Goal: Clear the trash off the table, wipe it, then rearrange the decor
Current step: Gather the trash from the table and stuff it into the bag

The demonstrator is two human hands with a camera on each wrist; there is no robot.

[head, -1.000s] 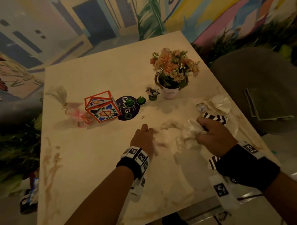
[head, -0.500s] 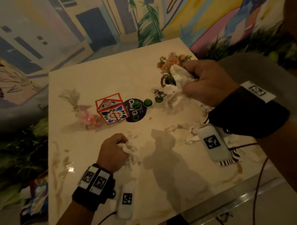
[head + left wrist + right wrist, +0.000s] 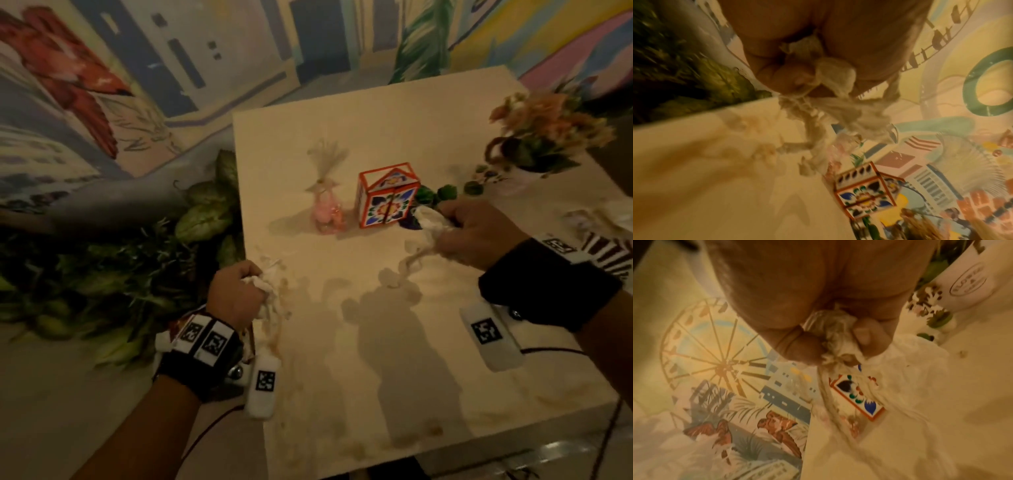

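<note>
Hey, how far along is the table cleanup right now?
Early. In hand: the left hand and the right hand each grip a wad of crumpled tissue. Left: more trash at the table's right edge, brown stains not yet wiped, and the patterned box and flower pot to rearrange.

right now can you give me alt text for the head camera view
Each hand, left hand and right hand, grips a wad of crumpled tissue over a stained table. Behind stand a painted box, a pink favour bag and a flower pot.
</note>
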